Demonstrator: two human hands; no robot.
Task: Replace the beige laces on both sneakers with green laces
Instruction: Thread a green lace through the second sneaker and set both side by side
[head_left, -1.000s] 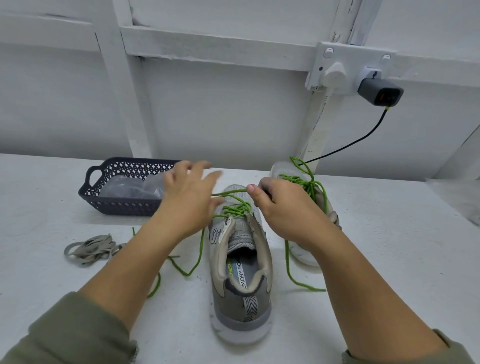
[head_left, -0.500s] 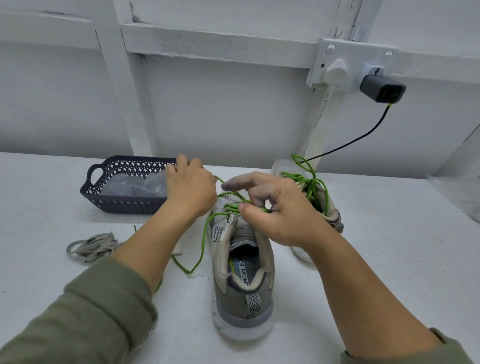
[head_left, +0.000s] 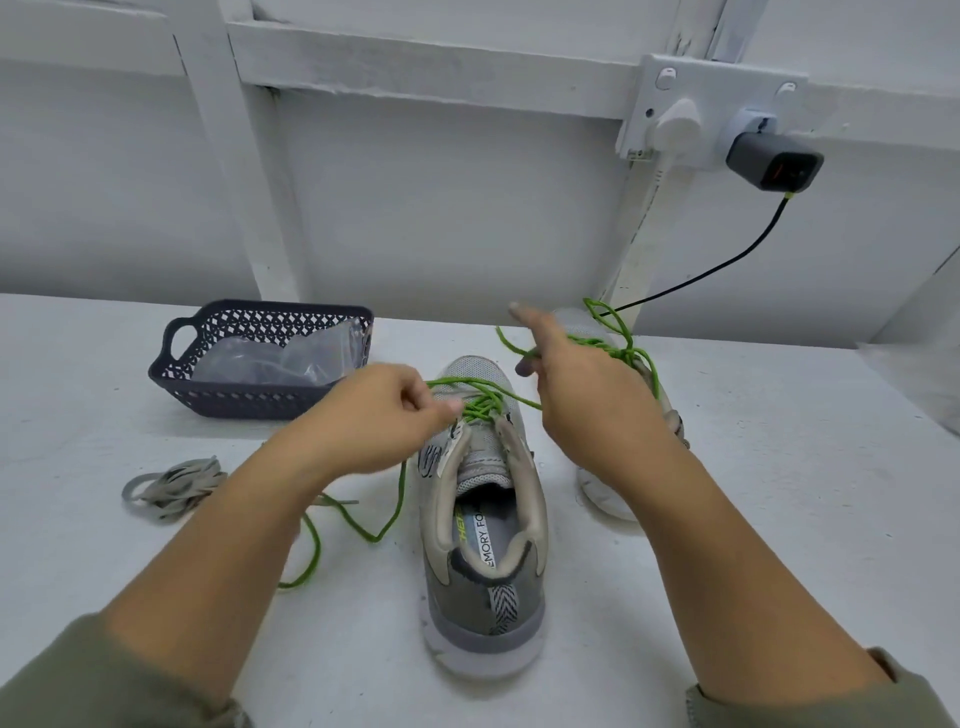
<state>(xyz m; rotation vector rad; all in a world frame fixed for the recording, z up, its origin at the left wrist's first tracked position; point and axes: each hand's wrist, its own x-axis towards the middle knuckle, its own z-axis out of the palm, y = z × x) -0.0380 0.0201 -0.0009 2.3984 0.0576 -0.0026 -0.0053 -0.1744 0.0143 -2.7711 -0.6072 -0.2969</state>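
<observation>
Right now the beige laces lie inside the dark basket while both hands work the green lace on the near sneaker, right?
Not quite. The head view shows the beige laces bunched on the table, outside the dark basket. The left hand and right hand do work the green lace on the near sneaker.

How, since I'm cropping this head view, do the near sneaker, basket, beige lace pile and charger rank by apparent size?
1. near sneaker, though closeness to the camera inflates it
2. basket
3. beige lace pile and charger, about alike
</observation>
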